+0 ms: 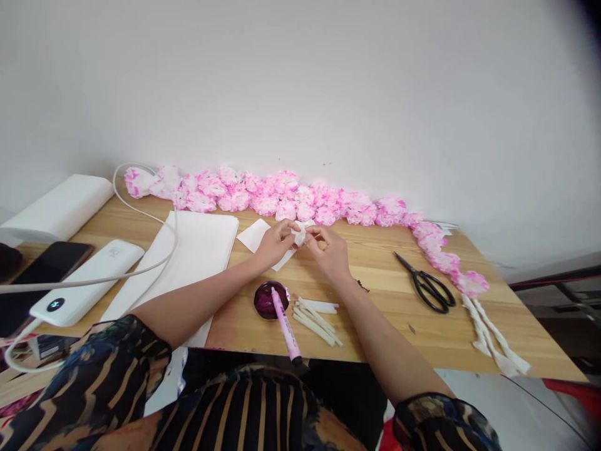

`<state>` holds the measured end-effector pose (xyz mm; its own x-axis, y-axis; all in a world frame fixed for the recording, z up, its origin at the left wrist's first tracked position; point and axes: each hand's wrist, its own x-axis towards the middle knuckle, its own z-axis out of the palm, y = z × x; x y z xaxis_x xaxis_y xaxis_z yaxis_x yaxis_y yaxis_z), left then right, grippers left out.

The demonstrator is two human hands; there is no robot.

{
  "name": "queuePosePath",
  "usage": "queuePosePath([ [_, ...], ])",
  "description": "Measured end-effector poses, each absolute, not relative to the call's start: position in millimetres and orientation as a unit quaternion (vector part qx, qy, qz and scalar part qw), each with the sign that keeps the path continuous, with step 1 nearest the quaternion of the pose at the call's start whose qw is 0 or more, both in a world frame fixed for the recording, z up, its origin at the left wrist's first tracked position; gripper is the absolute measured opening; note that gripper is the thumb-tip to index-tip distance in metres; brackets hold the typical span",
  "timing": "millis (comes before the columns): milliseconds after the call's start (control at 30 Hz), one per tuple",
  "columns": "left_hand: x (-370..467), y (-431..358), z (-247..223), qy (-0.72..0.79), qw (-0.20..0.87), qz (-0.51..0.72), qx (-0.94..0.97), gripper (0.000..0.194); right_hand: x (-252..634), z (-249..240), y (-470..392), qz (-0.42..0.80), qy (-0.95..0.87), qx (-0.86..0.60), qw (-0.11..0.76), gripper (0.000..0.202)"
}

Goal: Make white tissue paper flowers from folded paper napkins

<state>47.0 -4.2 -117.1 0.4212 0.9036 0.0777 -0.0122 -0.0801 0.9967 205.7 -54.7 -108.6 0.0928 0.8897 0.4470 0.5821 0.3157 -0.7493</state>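
- Your left grip [275, 244] is closing to a narrow pinch, its thumb and fingertips holding one side of the small bunched white paper [299, 237]
- Your right grip [331, 250] is meeting it from the other side, also nearly closed, with fingertips gathering the same paper; exactly how each fingertip is pressing is too small to tell
- That bunched piece is sitting between your two hands, above the tabletop [380, 250] and in front of the row of pink and white flowers [282, 194]
- Since the paper is looking thin and soft, you are probably doing best by pressing lightly, letting one hand steady the base while the other is easing the folds
- Working in small pinches is likely sparing it from tearing; pulling both sides apart at once is risking a rip
- A loose white sheet [252, 235] is lying just beside your left hand, so your wrist is needing to avoid creasing or dragging it
- Nearer you, the pink marker [285, 329] is leaning across the dark purple dish [261, 304], its dark end reaching the near edge, where a bumping forearm is likely to roll it
- The pale thin rolls [312, 322] are lying by your right forearm, and the black scissors [425, 288] are resting farther right, well apart from your fingers
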Motion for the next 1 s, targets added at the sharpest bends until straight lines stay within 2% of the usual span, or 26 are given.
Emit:
queuePosePath([
  [167,45.9,-5.0,-116.3,0.342,0.576,0.399,0.626,0.015,206.1,-108.8,-54.1,0.162,-0.654,-0.563,0.478,0.017],
  [367,48.1,-4.4,-120.2,0.332,0.581,0.398,0.627,0.032,206.4,-111.3,-53.3,0.165,-0.665,-0.561,0.465,0.019],
  [700,48.6,-2.9,-119.4,0.373,0.561,0.398,0.622,0.02,206.0,-111.2,-52.9,0.173,-0.671,-0.554,0.462,0.02],
  [800,49.1,-1.2,-119.1,0.372,0.586,0.407,0.594,0.021,206.6,-110.2,-51.3,0.209,-0.628,-0.575,0.481,0.019],
  [1000,48.6,-0.5,-118.1,0.37,0.617,0.412,0.559,0.02,212.6,-112.6,-45.4,0.381,-0.51,-0.584,0.503,0.023],
])
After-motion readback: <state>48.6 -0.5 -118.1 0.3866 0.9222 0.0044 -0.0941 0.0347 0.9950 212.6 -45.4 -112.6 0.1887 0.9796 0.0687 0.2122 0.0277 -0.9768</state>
